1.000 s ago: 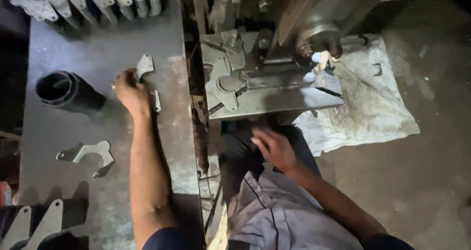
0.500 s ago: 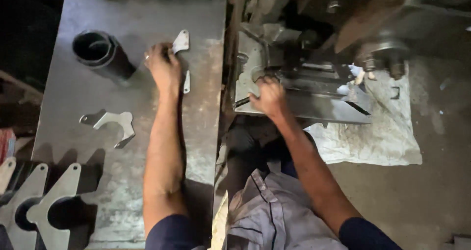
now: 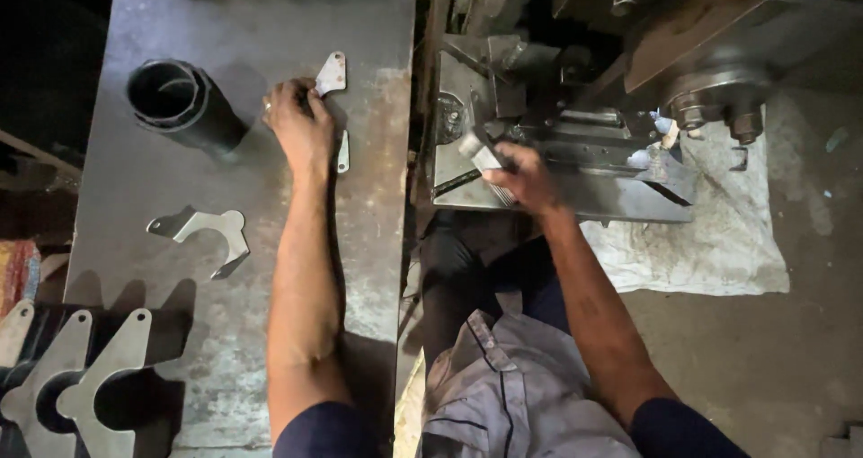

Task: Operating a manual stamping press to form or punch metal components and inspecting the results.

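Scuffed grey steel covers the bench (image 3: 180,332), bare plate lying open around the left hand (image 3: 301,130), whose curled fingers pinch a flat cut metal bracket (image 3: 331,73) at its fingertips. Beyond its knuckles stands a black tube (image 3: 180,107). Across the bench edge, the right hand (image 3: 526,179) grips a small ribbed metal piece (image 3: 485,160) against the grimy machine (image 3: 575,143).

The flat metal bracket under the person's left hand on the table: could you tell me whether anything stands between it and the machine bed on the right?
Nothing visible lies between them. The left hand rests on the flat metal bracket; only bare table and the dark gap at its edge separate it from the machine bed, where the right hand holds a brush.
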